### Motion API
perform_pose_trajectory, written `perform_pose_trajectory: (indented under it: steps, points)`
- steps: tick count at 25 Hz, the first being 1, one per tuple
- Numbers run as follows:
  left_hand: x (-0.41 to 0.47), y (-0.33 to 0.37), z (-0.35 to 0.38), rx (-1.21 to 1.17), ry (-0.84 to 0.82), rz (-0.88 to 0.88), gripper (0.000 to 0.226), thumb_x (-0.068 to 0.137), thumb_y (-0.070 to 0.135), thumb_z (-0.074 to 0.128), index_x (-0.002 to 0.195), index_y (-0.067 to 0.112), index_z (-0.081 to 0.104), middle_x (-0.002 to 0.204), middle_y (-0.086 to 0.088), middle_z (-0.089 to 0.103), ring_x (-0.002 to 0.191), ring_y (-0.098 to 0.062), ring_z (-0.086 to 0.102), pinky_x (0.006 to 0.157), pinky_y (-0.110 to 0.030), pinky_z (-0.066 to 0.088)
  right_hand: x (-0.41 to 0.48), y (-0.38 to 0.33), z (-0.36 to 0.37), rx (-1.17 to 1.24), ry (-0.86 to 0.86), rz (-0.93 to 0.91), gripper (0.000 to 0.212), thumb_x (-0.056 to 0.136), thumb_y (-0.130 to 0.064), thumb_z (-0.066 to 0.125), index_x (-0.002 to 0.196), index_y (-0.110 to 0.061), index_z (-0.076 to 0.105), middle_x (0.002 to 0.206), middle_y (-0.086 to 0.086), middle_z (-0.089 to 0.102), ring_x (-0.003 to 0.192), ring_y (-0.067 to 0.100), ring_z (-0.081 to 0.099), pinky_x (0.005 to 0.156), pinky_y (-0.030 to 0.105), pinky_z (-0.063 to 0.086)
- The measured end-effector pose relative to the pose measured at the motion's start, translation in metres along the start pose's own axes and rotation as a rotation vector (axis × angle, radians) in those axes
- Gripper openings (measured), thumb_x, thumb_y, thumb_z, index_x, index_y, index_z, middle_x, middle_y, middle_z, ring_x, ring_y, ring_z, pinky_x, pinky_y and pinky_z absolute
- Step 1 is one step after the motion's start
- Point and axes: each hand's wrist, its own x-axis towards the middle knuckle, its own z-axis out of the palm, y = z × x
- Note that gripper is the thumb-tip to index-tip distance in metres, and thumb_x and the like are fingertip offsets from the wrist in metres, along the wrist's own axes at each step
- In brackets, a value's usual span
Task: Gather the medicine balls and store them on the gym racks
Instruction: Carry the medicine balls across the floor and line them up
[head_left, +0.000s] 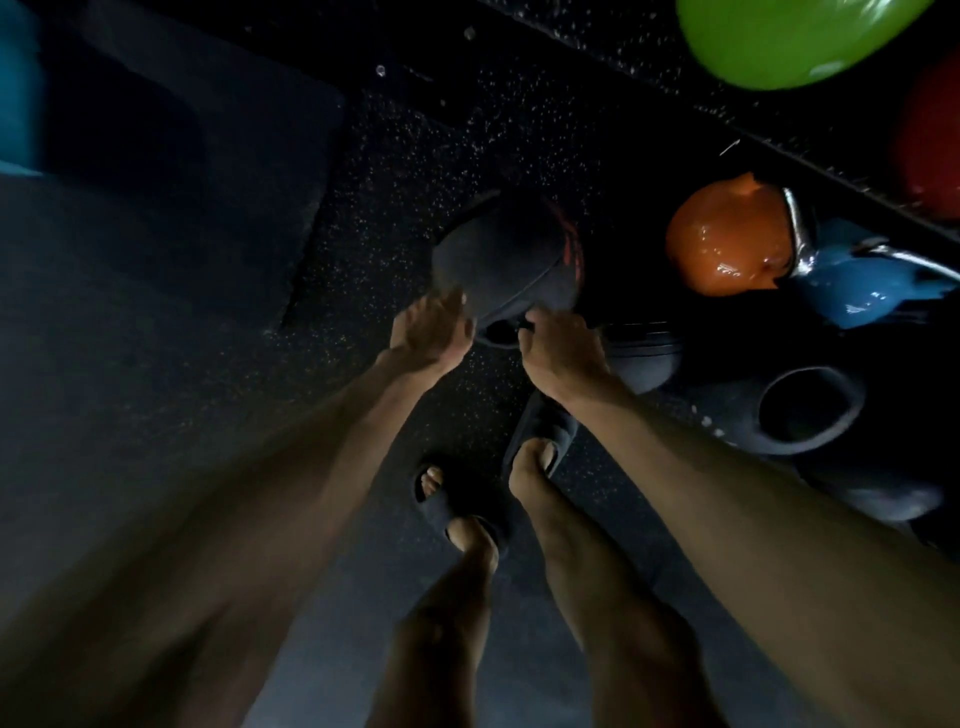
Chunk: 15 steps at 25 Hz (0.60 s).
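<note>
A dark medicine ball (506, 260) with red markings on its right side lies on the speckled black floor. My left hand (428, 332) reaches its lower left side, fingers straight and touching its surface. My right hand (558, 348) is at the ball's lower right edge with the fingers curled downward; what they hold is hidden. A second dark ball (647, 358) lies just right of my right hand, partly hidden by it. The view is dim and blurred.
An orange kettlebell (724, 239) and a blue kettlebell (857, 291) stand to the right. Dark kettlebells (810, 410) lie nearer me on the right. A green ball (789, 36) and a red ball (932, 140) sit at the top right. My sandalled feet (462, 499) stand below the hands.
</note>
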Motion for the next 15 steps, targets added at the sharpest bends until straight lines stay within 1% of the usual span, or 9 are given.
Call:
perform_pose_trajectory:
  steps: [2,5,8,9,11,13,15]
  points:
    - [-0.067,-0.015,-0.03,-0.004,-0.04,-0.039,0.04,0.106,0.036,0.042,0.138,0.013,0.05,0.128,-0.015,0.063,0.115,-0.033,0.062,0.089,-0.042,0.049,-0.053,-0.03,-0.029,-0.049,-0.07,-0.078,0.036,0.104,-0.029,0.044,0.131,-0.009,0.055,0.131,0.02,0.059,0.12,0.036,0.057,0.091,0.04,0.048]
    - [-0.174,-0.033,-0.071,-0.118,-0.031,-0.106,0.039,0.104,0.034,0.046,0.135,0.012,0.053,0.131,-0.017,0.061,0.12,-0.036,0.059,0.094,-0.043,0.046,-0.146,-0.073,-0.067,-0.051,-0.111,-0.142,0.03,0.103,-0.026,0.046,0.124,-0.007,0.058,0.123,0.021,0.062,0.116,0.038,0.058,0.089,0.04,0.047]
    - [-0.264,-0.05,-0.092,-0.273,-0.017,-0.177,0.037,0.103,0.034,0.046,0.133,0.014,0.055,0.131,-0.016,0.061,0.119,-0.036,0.059,0.094,-0.044,0.048,-0.227,-0.104,-0.085,-0.129,-0.159,-0.235,0.032,0.104,-0.025,0.045,0.124,-0.005,0.06,0.125,0.02,0.061,0.117,0.039,0.057,0.095,0.044,0.048]
    - [-0.295,-0.057,-0.096,-0.322,-0.008,-0.194,0.037,0.102,0.034,0.046,0.132,0.014,0.056,0.131,-0.016,0.061,0.118,-0.036,0.06,0.094,-0.043,0.049,-0.256,-0.115,-0.09,-0.135,-0.177,-0.24,0.033,0.104,-0.026,0.045,0.125,-0.005,0.059,0.126,0.02,0.061,0.117,0.038,0.057,0.096,0.044,0.048]
    - [-0.353,-0.067,-0.099,-0.423,0.039,-0.23,0.036,0.101,0.034,0.049,0.13,0.014,0.057,0.129,-0.016,0.062,0.117,-0.036,0.06,0.093,-0.041,0.049,-0.305,-0.133,-0.095,-0.119,-0.186,-0.234,0.033,0.103,-0.03,0.046,0.125,-0.009,0.058,0.124,0.018,0.063,0.115,0.036,0.059,0.094,0.044,0.049]
    - [-0.407,-0.077,-0.095,-0.521,0.117,-0.261,0.034,0.101,0.032,0.051,0.128,0.013,0.058,0.124,-0.016,0.063,0.111,-0.036,0.062,0.093,-0.043,0.051,-0.346,-0.149,-0.093,-0.13,-0.174,-0.292,0.034,0.103,-0.032,0.047,0.127,-0.01,0.057,0.123,0.017,0.064,0.113,0.035,0.06,0.093,0.045,0.05]
    - [-0.454,-0.084,-0.081,-0.603,0.188,-0.283,0.03,0.1,0.031,0.052,0.124,0.013,0.059,0.117,-0.015,0.066,0.104,-0.035,0.065,0.091,-0.047,0.053,-0.38,-0.159,-0.09,-0.173,-0.159,-0.363,0.035,0.103,-0.033,0.047,0.129,-0.012,0.057,0.123,0.015,0.065,0.111,0.032,0.061,0.089,0.041,0.05]
